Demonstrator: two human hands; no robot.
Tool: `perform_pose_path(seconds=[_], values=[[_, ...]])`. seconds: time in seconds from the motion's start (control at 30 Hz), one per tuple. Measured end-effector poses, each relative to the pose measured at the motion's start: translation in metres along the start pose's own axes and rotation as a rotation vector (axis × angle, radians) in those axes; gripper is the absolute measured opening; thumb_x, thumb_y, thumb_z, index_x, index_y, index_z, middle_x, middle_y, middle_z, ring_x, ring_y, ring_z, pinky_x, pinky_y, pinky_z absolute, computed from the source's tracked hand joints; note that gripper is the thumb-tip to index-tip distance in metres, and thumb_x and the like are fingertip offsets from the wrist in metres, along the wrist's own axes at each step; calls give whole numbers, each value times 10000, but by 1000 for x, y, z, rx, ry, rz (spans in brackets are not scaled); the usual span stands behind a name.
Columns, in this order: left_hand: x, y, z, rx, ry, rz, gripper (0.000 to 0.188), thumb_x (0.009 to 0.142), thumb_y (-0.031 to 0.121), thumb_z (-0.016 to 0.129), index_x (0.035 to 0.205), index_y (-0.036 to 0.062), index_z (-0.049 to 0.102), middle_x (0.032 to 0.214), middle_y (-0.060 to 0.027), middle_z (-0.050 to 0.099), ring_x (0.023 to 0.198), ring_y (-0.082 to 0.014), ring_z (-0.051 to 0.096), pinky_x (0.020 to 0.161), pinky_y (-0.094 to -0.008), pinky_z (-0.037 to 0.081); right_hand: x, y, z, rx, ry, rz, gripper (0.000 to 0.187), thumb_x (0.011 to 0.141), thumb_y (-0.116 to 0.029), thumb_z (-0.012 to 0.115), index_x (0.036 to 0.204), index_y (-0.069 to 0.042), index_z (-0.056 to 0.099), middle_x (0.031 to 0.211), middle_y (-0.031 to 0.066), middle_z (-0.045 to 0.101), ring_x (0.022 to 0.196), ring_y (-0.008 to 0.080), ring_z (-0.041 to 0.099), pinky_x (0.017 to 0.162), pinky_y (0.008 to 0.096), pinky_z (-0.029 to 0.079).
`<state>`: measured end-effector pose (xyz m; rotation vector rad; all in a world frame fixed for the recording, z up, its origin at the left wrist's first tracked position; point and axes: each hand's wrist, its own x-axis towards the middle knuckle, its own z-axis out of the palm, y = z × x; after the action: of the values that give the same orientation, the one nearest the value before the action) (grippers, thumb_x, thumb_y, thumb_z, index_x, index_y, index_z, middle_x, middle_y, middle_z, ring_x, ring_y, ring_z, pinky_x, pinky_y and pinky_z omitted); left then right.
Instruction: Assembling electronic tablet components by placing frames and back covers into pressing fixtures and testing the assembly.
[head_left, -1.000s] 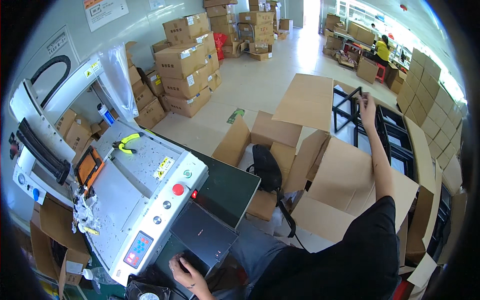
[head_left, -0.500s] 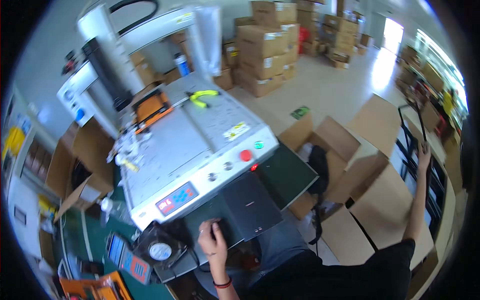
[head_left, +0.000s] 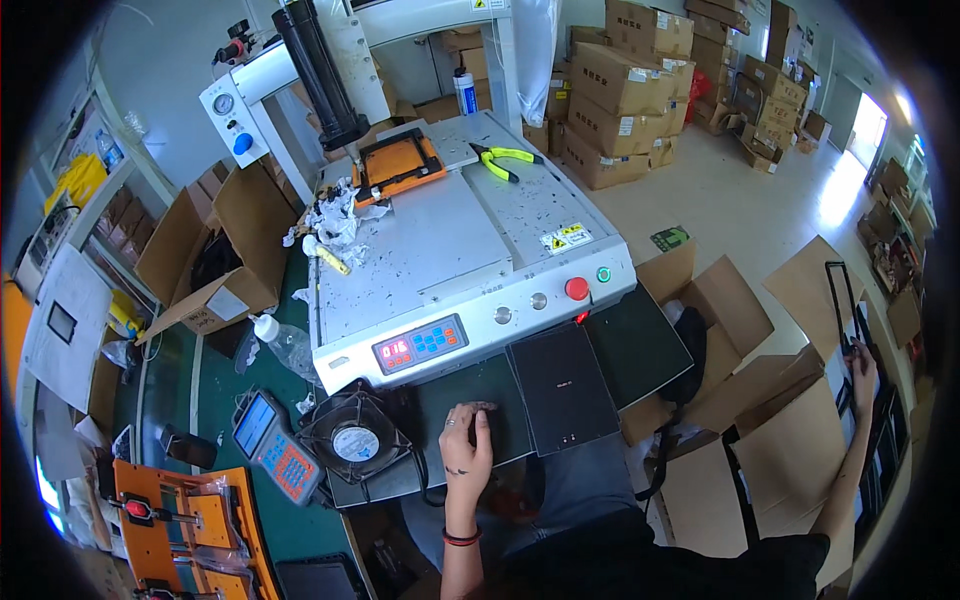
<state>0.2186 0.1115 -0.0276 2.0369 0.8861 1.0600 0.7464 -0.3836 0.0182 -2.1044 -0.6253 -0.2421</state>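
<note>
My right hand [head_left: 860,375] reaches far out to the right and grips a thin black rectangular frame [head_left: 836,285] above an open carton holding more black frames [head_left: 888,400]. At the front edge of the dark green bench, my left hand [head_left: 466,440] is closed, its fingers bent around a small dark piece too hidden to name. A flat black panel [head_left: 562,385] lies just right of that hand. To its left sits a black fan [head_left: 352,440] with a pale round centre.
Behind the bench stands a white dispensing machine [head_left: 400,300] carrying an orange fixture [head_left: 400,165] and yellow-green pliers [head_left: 503,160]. A handheld controller [head_left: 275,447], a clear bottle [head_left: 287,345] and orange clamp fixtures [head_left: 190,515] occupy the left. Stacked cartons [head_left: 620,110] rise behind.
The view has swung, so the machine and bench now appear farther right and higher. My right hand still holds the black frame, now lower in the picture; my left hand stays by the panel.
</note>
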Motion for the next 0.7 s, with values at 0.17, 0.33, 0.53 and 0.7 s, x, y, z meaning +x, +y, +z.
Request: perform_pose_path(seconds=[0.17, 0.33, 0.53, 0.7], values=[[-1, 0, 0, 1, -6, -1, 173, 876, 59, 448, 855, -29, 596, 845, -172, 594, 805, -346, 569, 715, -379, 446, -5, -28, 15, -372, -39, -68, 314, 872, -71, 532, 1173, 18, 525, 766, 34, 504, 700, 102, 473, 652, 238, 407], [0, 5, 2, 37, 6, 18, 168, 875, 58, 453, 854, -27, 596, 834, -169, 591, 800, -342, 567, 715, -374, 444, -4, -32, 21, -351, -20, -131, 297, 853, -59, 548, 1140, 14, 566, 729, 59, 530, 633, 115, 498, 591, 256, 425], [-1, 2, 3, 27, -13, 13, 164, 876, 57, 457, 853, -29, 595, 828, -167, 590, 792, -334, 569, 708, -367, 443, -10, -73, 26, -395, -132, -162, 241, 846, -85, 566, 1066, -18, 640, 859, 121, 668, 650, 151, 584, 584, 283, 477], [-1, 2, 3, 8, 2, -12, 166, 878, 56, 456, 853, -34, 594, 825, -172, 591, 788, -330, 573, 706, -358, 441, -7, -40, 24, -409, -81, -45, 290, 852, -49, 539, 1131, 18, 581, 652, 53, 494, 571, 110, 481, 541, 258, 416]])
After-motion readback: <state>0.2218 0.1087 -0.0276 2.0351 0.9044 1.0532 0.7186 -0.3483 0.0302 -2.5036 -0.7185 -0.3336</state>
